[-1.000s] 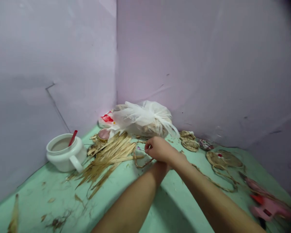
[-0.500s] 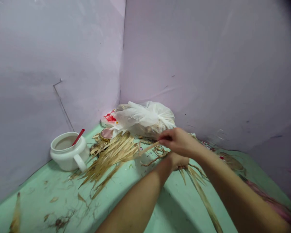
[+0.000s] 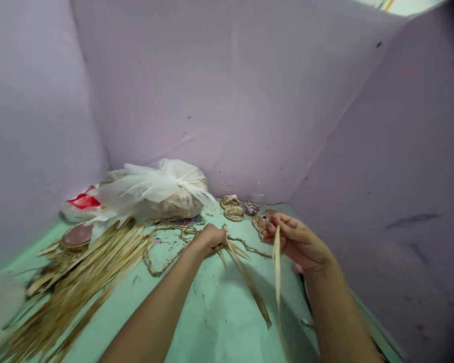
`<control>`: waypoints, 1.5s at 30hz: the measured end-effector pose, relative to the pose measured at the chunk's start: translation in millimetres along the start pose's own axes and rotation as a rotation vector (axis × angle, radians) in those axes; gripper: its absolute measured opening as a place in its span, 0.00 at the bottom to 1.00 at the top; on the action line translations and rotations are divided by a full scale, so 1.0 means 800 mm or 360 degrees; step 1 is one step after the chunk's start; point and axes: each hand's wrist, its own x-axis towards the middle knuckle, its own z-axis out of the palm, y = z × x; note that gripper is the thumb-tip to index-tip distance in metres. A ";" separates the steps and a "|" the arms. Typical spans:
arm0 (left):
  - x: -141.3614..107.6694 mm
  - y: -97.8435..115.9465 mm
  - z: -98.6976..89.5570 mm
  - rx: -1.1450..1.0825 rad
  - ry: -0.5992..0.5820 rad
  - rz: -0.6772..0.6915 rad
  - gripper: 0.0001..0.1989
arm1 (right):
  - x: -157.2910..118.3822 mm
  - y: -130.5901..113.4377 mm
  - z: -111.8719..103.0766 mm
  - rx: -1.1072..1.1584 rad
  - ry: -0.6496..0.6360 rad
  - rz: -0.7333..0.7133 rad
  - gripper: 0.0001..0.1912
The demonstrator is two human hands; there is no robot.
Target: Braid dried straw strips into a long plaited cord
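My left hand [image 3: 213,238] is closed around the end of a braided cord [image 3: 159,272] of dried plant fibre, which loops over the table to its left. Loose dry strips [image 3: 249,280] fan out from that fist toward the lower right. Off to the right, my right hand [image 3: 297,239] pinches a long pale leaf strip [image 3: 277,272] by its top end, and the strip hangs straight down. A pile of dry leaf strips [image 3: 87,272] lies at the left.
A tied white plastic bag [image 3: 162,189] sits against the back wall, beside a red and white packet [image 3: 81,204] and a pinkish round lid [image 3: 76,235]. Small woven pieces [image 3: 232,207] and a beaded bundle [image 3: 251,208] lie behind my hands. A blurred white pot [image 3: 2,297] stands at the left edge.
The view has turned to the right. My right hand has moved from the strip pile across to the right of my left hand, bringing a strip with it. My left hand still grips the cord.
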 end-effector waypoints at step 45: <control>-0.008 0.011 0.003 0.0430 0.0041 -0.0041 0.08 | 0.058 0.102 0.031 -0.2056 0.0515 0.0348 0.11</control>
